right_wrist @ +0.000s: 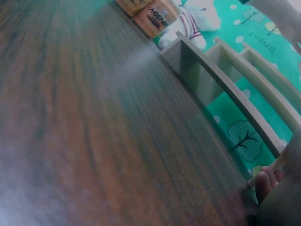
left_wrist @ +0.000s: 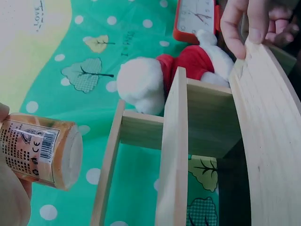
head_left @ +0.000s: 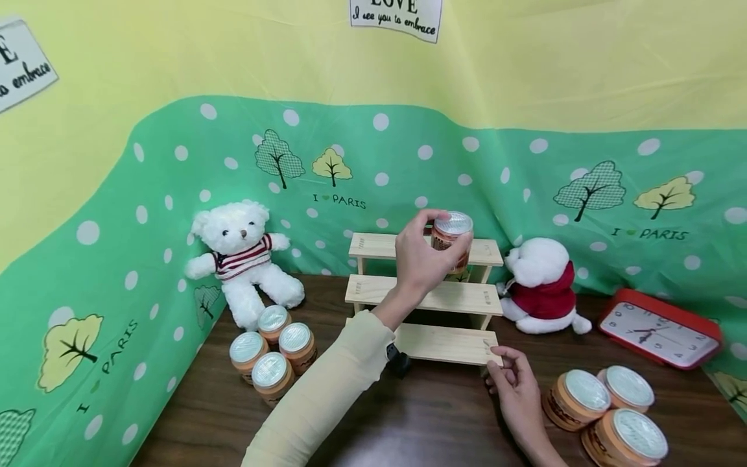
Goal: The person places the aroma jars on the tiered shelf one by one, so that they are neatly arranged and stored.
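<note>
My left hand (head_left: 423,256) grips an orange jar (head_left: 445,243) with a silvery lid, holding it upright over the top tier of a three-tier wooden shelf (head_left: 432,295). In the left wrist view the jar (left_wrist: 35,150) shows a printed label with a barcode, and its pale base is apart from the boards. My right hand (head_left: 519,392) pinches the right end of the lowest board between thumb and fingers. That board end (left_wrist: 256,66) also shows under the fingertips in the left wrist view. Curled right fingers (right_wrist: 267,181) appear at the shelf's corner in the right wrist view.
Several similar jars (head_left: 271,353) stand together on the left of the dark wooden table (head_left: 403,415); three more (head_left: 607,412) stand at the right. A white teddy bear (head_left: 245,259), another plush in red (head_left: 539,285) and a red clock (head_left: 659,327) sit along the printed cloth.
</note>
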Demonstrator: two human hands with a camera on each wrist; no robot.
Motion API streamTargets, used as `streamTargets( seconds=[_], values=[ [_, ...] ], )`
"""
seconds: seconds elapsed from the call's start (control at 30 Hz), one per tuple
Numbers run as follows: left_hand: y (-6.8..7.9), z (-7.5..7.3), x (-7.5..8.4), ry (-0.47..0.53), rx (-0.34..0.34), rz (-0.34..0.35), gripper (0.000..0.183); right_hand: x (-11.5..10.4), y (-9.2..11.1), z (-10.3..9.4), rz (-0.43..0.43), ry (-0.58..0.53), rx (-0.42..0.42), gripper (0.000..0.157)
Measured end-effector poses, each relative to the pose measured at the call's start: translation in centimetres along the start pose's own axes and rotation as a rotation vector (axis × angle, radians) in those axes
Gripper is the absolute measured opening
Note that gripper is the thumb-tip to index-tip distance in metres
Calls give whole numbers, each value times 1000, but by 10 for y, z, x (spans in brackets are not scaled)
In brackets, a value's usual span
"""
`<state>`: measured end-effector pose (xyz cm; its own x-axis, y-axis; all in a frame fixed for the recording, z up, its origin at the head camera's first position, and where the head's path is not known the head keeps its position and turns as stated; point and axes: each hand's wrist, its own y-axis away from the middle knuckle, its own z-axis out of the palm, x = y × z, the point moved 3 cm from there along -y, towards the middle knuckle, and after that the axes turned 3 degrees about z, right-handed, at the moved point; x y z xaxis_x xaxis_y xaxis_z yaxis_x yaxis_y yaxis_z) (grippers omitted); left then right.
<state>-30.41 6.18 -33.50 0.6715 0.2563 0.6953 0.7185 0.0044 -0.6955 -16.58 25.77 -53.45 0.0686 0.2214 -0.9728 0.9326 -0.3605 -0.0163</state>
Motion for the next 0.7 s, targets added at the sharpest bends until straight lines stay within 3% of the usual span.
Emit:
streamTargets(
  seconds=[0.4,0.7],
  values=[
    [-4,1,-21,-41,4,-56,40,0,2,2,6,-18,-4,30],
    [-9,4,-24,-28,-6,-67,40,-1,1,2,-5,-37,-2,29]
  ],
)
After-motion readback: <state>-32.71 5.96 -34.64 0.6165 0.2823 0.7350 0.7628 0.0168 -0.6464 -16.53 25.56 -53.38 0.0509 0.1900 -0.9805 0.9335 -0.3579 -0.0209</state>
